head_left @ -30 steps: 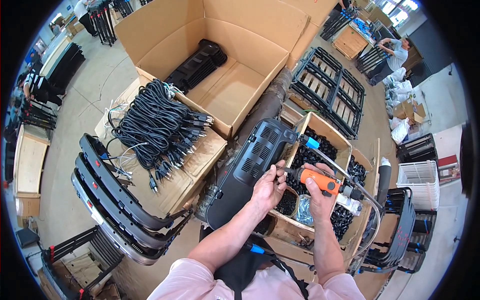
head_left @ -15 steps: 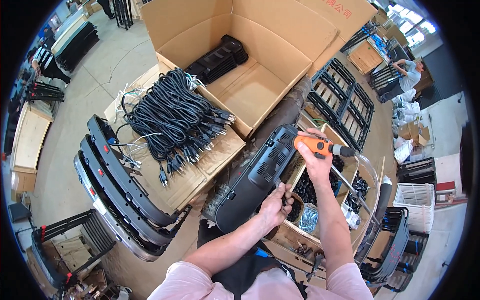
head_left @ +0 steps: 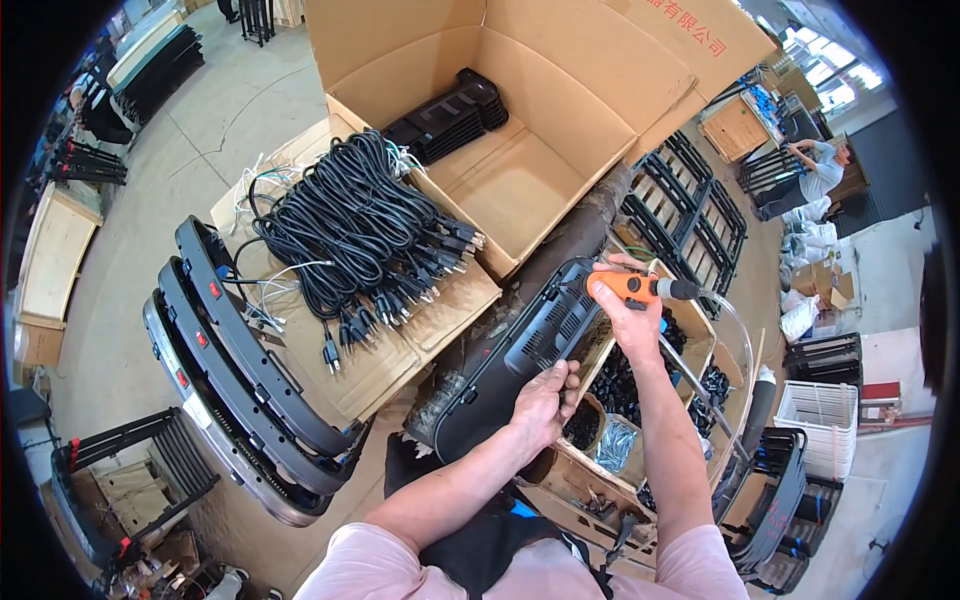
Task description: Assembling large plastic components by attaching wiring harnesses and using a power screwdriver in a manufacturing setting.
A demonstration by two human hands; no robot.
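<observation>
Workshop floor (head_left: 235, 115) lies beyond the black casing (head_left: 478, 408), centre. Right hand (head_left: 628, 312) wraps the orange driver (head_left: 636, 287) at the casing's far end; tilting could make its hidden tip slip and scratch. Left hand (head_left: 543, 405) curls at the casing's right edge; whether it pinches anything cannot be told.

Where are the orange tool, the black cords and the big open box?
Orange tool (head_left: 622, 283): head view, on its body.
Black cords (head_left: 345, 220): head view, on the bundle's middle.
Big open box (head_left: 570, 130): head view, on an inner wall.
</observation>
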